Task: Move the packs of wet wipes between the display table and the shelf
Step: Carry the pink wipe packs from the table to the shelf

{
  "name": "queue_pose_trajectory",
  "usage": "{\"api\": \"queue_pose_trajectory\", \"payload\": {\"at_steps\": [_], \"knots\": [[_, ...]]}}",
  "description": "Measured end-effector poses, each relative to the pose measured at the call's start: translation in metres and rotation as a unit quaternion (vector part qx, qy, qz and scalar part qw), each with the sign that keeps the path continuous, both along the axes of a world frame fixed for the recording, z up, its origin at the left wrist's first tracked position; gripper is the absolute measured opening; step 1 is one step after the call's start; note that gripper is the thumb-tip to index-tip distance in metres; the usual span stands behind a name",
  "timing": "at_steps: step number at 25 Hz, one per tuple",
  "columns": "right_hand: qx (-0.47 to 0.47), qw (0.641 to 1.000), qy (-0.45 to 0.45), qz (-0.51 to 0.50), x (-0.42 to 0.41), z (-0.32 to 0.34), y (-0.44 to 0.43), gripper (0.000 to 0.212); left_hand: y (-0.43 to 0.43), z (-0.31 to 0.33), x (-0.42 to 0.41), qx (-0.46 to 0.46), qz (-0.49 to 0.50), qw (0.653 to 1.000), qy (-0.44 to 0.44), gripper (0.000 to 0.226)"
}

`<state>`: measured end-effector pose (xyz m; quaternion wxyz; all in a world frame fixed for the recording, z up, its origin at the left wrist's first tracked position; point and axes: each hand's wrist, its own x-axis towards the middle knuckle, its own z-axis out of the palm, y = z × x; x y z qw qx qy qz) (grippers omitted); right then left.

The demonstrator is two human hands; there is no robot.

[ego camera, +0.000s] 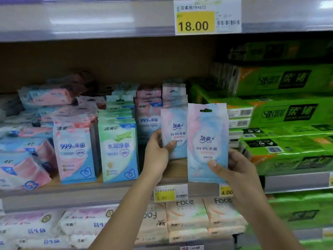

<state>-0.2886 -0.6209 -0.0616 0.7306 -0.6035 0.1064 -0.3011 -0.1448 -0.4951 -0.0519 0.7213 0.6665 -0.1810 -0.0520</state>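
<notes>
Two pastel pink-and-blue packs of wet wipes are held upright in front of the middle shelf. My left hand grips the smaller-looking pack by its lower left, with its base at the shelf board. My right hand pinches the nearer pack at its lower right, thumb on the front, just in front of the shelf edge. More packs of the same kind stand in a row behind them.
Left of the held packs stand rows of pink-blue packs and green-blue packs. Stacked green tissue bundles fill the right. Yellow price tags hang on the shelf edge. Face tissue packs lie on the shelf below.
</notes>
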Motion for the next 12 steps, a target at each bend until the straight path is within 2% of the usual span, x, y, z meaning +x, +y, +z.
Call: {"api": "queue_pose_trajectory", "payload": {"at_steps": [3, 6, 7, 10, 12], "knots": [[0.001, 1.000, -0.003, -0.001, 0.004, 0.000, -0.003, 0.033, -0.013, -0.002, 0.012, 0.003, -0.002, 1.000, 0.022, 0.023], [-0.007, 1.000, -0.009, 0.002, 0.004, 0.000, -0.002, 0.067, -0.015, -0.002, 0.023, 0.075, 0.050, 0.995, -0.035, 0.027], [-0.007, 1.000, -0.008, -0.002, 0.004, 0.000, -0.002, 0.070, -0.015, 0.000, 0.025, 0.111, 0.070, 0.990, -0.060, 0.028], [0.014, 1.000, -0.007, -0.002, 0.003, 0.002, -0.004, 0.049, -0.017, 0.007, 0.029, 0.190, 0.115, 0.968, -0.113, 0.032], [0.007, 1.000, -0.011, 0.005, 0.002, 0.003, -0.001, 0.063, -0.017, 0.009, 0.029, 0.218, 0.131, 0.959, -0.124, 0.037]]}}
